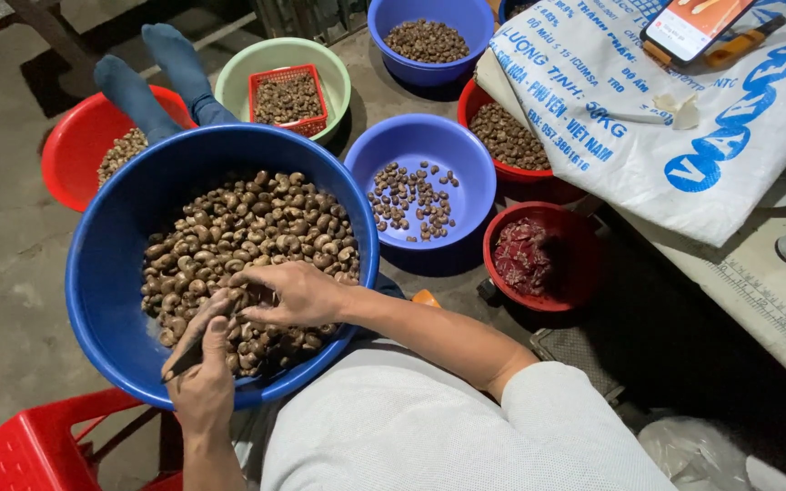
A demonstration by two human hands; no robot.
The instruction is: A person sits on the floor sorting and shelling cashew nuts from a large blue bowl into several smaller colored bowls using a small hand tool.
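A big blue basin point(102, 273) sits on my lap, heaped with brown unshelled nuts point(256, 227). My left hand point(200, 386) is at the basin's near rim, closed around a small dark-handled blade point(195, 338) that points up toward the nuts. My right hand point(288, 293) reaches in from the right, palm down on the pile, fingers curled around a nut next to the blade's tip. My white sleeve point(466, 427) fills the lower middle.
Around my blue-socked feet point(152, 73) stand a red basin point(70, 150) with nuts, a green bowl point(320, 68) holding a red basket, two blue bowls point(420, 136) of nuts, two red bowls point(575, 259). A printed white sack point(684, 136) with a phone lies right. A red stool point(29, 450) is lower left.
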